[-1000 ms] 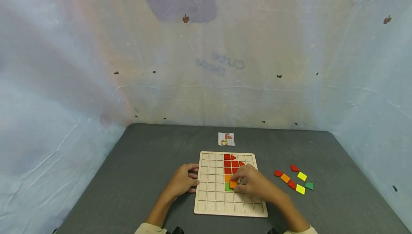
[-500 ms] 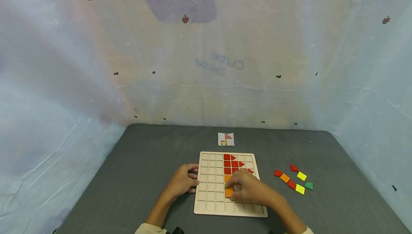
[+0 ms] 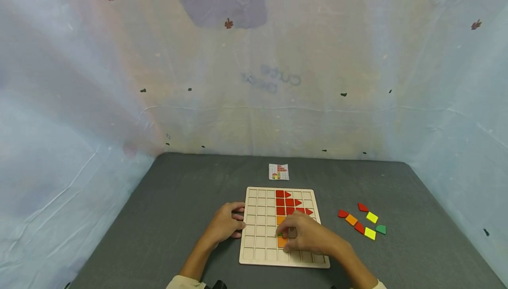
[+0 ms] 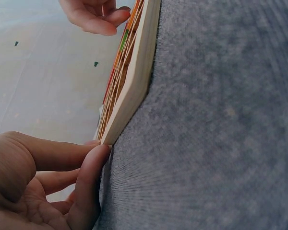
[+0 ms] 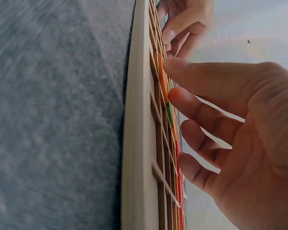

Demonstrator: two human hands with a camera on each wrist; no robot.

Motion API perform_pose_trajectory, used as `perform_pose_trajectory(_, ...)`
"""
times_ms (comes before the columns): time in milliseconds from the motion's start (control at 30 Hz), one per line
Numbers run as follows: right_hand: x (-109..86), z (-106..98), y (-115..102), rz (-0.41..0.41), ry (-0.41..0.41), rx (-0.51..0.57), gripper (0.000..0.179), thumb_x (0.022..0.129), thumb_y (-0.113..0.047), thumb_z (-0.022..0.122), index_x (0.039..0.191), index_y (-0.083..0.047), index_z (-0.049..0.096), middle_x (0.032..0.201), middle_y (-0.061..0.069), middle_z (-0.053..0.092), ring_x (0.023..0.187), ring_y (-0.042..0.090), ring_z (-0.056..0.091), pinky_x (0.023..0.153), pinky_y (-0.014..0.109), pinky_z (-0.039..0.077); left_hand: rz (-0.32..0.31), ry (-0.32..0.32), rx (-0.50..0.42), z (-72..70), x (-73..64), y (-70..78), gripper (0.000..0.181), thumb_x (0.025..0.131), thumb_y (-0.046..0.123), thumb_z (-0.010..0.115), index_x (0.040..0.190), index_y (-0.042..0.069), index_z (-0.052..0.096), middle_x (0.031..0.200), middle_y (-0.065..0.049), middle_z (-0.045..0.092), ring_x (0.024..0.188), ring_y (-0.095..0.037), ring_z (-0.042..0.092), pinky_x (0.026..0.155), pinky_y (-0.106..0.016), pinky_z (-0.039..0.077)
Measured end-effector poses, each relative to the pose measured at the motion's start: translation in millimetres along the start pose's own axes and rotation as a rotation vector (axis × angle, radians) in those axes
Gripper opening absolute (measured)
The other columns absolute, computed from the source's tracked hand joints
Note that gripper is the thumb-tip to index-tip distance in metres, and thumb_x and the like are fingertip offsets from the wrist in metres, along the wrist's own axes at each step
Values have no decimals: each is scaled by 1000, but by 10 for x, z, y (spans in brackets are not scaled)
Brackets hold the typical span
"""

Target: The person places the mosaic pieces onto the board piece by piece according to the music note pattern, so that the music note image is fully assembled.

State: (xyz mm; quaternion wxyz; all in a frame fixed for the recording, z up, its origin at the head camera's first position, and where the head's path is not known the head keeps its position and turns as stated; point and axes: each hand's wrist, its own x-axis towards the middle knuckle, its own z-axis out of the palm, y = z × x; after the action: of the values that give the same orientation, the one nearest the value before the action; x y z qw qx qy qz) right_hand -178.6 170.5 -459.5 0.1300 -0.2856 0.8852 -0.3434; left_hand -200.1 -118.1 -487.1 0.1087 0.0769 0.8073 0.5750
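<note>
Your right grip (image 3: 307, 235) is part-closed, thumb and index at opposite ends of the near orange tile (image 3: 282, 242). That tile lies on the wooden board (image 3: 259, 242), next to the green tile (image 5: 170, 114) on your side; can't tell if fully seated. Your left grip (image 3: 225, 223) is loose, thumb and index touching the board's left edge. Loose tiles (image 3: 359, 228) lie right, on the grey surface (image 3: 190, 187).

head: high, facing forward-down, farthest | left wrist, right wrist: close, low across board (image 3: 260, 230) | all share: board
</note>
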Motion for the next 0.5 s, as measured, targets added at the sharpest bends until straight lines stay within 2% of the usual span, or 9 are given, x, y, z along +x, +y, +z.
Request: perform_pose_trajectory(500,-7,4,16,6,-8,38,27,85,-22,90,109,-25,80,99,-12,71,98,14,56,86,30,49,9,0,-1,-9,-9,10,63,88,-6,77,147,-6,56,131,-18,60,106,-25,66,63,-37,65)
